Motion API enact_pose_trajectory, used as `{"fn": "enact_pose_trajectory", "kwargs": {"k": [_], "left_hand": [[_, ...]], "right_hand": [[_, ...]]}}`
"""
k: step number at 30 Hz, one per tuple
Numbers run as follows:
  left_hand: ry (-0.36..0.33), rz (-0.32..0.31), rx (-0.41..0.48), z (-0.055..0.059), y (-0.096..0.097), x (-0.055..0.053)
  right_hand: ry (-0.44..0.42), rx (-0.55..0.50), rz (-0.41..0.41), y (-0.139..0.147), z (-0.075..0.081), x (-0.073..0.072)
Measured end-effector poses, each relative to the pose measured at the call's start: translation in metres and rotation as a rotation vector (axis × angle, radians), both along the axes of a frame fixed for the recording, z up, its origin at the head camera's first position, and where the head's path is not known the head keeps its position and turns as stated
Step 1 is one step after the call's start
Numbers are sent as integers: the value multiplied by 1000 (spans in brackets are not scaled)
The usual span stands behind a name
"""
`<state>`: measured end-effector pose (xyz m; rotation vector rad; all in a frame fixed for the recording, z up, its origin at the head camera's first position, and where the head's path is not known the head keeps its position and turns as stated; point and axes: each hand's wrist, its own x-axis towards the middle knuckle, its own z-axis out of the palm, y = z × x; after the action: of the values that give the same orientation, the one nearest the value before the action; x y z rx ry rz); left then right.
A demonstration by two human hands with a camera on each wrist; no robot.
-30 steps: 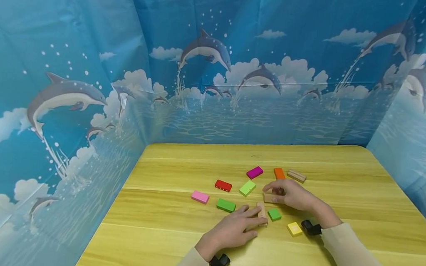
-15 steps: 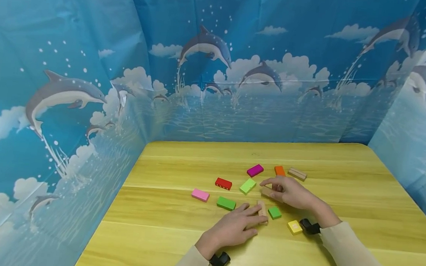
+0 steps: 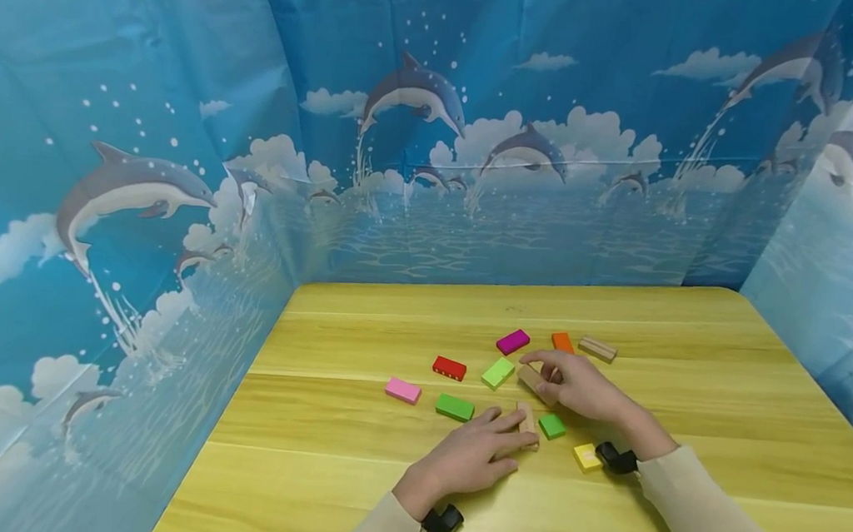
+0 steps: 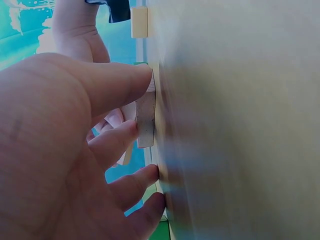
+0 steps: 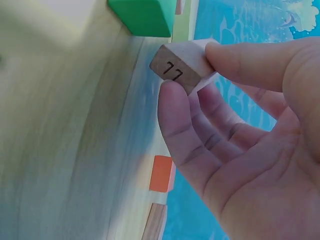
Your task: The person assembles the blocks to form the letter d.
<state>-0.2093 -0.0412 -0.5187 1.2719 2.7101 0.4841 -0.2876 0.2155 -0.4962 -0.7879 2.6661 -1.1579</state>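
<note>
My right hand pinches a plain wooden block between thumb and fingers. In the right wrist view, this tilted block shows a dark 77 on its end. My left hand lies low with its fingers spread, the index finger resting on a second wooden block flat on the table. Two other fingertips of this hand touch the tabletop. Between the hands lies a short green block, and a light green block is just left of the right fingertips.
A long green block, a pink one and a red one lie to the left. Farther back are a magenta block, an orange one and a grooved wooden one. A yellow block sits by the right wrist.
The wooden block in my right hand has gone slightly left and turned from lying crosswise to a diagonal. My left hand has stayed in place on its block.
</note>
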Motion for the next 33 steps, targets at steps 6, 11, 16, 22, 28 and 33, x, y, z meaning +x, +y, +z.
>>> {"fn": "enact_pose_trajectory", "kwargs": {"k": [6,11,16,22,28,33], "left_hand": [[6,1,-9,0,1,1],[29,-3,-18,-1,1,1],[52,-3,-27,-1,2,1],[69,5,-41,0,3,3],[84,-2,-52,0,3,3],[90,-8,-51,1,3,3]], "right_hand": [[-6,8,-41,-3,-1,1],[-34,-26,-68,-6,-1,3],[-77,-69,-80,-8,-2,5],[-106,-84,-127,-13,-5,3],[-127,-127,-165,-19,-6,3],[-135,-132,-206,-24,-6,4]]}}
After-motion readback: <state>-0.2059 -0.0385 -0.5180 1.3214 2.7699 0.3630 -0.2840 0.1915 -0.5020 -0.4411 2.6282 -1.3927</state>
